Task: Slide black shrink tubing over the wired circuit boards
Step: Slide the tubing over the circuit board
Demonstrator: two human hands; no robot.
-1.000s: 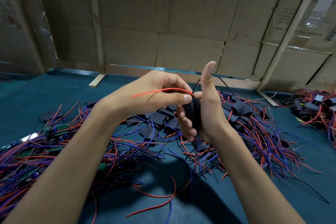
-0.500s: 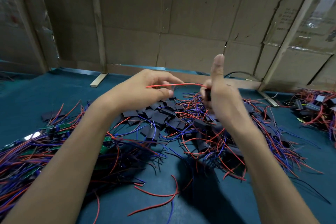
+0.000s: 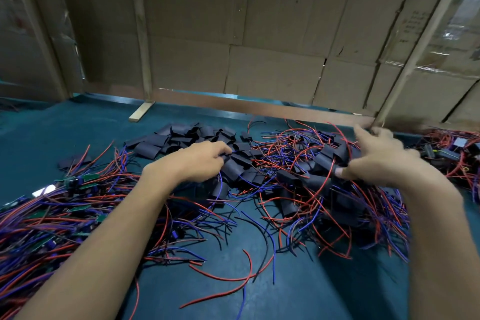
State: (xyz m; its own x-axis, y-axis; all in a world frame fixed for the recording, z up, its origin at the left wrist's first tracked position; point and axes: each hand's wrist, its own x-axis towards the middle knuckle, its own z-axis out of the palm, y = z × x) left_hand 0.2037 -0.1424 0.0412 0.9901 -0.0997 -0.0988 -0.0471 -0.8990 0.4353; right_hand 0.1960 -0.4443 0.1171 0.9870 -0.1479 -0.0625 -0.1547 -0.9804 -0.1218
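A heap of flat black shrink tubing pieces [image 3: 181,138] lies at the middle back of the teal table. My left hand [image 3: 197,161] reaches into its right side with curled fingers, the tips on a tubing piece [image 3: 233,166]; whether it pinches it is unclear. My right hand [image 3: 376,158], blurred, hovers with spread fingers over a pile of tubed boards with red and blue wires [image 3: 311,179] and holds nothing. Bare green circuit boards with wires [image 3: 65,197] are heaped at the left.
A cardboard wall [image 3: 259,34] with wooden posts closes the back of the table [image 3: 52,132]. Another wired pile [image 3: 454,153] sits at the far right. Loose red, blue and black wire offcuts [image 3: 233,280] lie near the front. A wooden strip [image 3: 140,112] rests at the back left.
Both hands dropped from chest height to the table. The right hand let go of the tubed board it held and opened; the left released the red wire and moved to the tubing heap.
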